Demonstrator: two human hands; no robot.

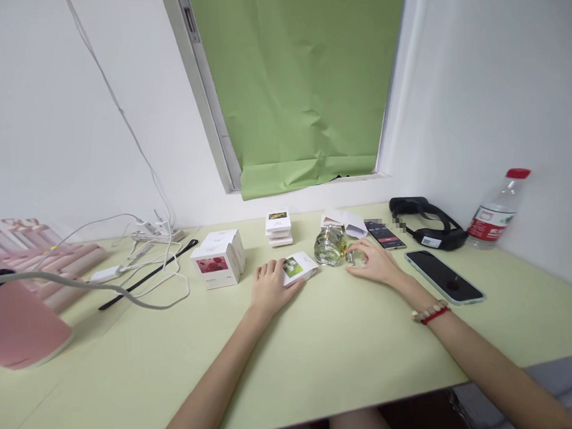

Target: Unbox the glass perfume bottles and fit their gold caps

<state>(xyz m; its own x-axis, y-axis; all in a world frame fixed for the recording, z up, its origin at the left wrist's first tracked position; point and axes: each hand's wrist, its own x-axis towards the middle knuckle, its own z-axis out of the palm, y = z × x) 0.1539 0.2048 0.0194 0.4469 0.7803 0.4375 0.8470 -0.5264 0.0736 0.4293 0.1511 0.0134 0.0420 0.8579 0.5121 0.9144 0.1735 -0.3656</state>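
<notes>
My left hand (270,286) lies on the pale green table (328,344), its fingers curled over the near end of a small white box (299,266) with a flower picture. My right hand (374,261) rests a little to the right, fingertips pinched on a small metal cap or sprayer (350,257) beside a clear glass perfume bottle (329,245). A bead and red cord bracelet (431,312) is on that wrist.
White boxes (218,259) stand left of my hands, a stack of smaller ones (278,228) behind. Two phones (442,276) (385,235), a black headset (429,229) and a water bottle (498,210) lie right. Cables with a power strip (156,234) and pink items (21,311) fill the left.
</notes>
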